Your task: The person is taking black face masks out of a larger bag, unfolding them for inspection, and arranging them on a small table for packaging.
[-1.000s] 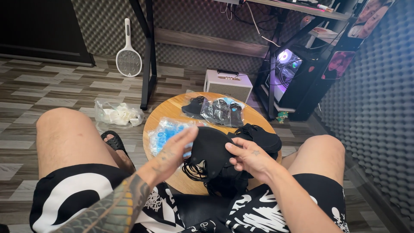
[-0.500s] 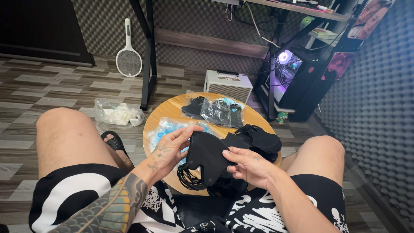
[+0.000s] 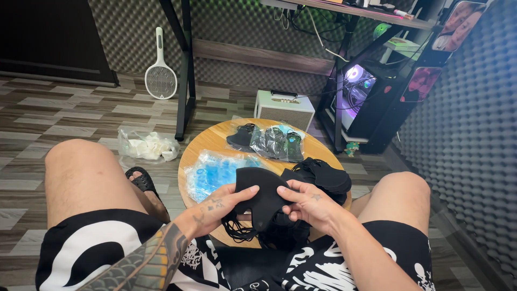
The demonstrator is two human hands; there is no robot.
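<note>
I sit at a small round wooden table (image 3: 207,141). Both hands hold a bunch of black face masks (image 3: 263,195) over the table's near edge. My left hand (image 3: 219,205) grips the bunch from the left, thumb on top. From the right, my right hand (image 3: 308,203) pinches the top mask. Black ear loops dangle below the bunch. A loose pile of black masks (image 3: 320,173) lies on the table just right of my hands. A clear bag of blue masks (image 3: 218,171) lies to the left. At the table's far side sit clear packets of dark masks (image 3: 272,141).
A crumpled plastic bag (image 3: 146,145) lies on the floor left of the table, a black sandal (image 3: 141,180) near my left knee. Behind stand a white box-shaped device (image 3: 284,109), black desk legs (image 3: 186,70), a lit computer case (image 3: 360,91) and a white racket-shaped swatter (image 3: 160,75).
My hands have shifted on the mask bunch: the left thumb now lies on top, and the right hand has moved up to pinch the top mask.
</note>
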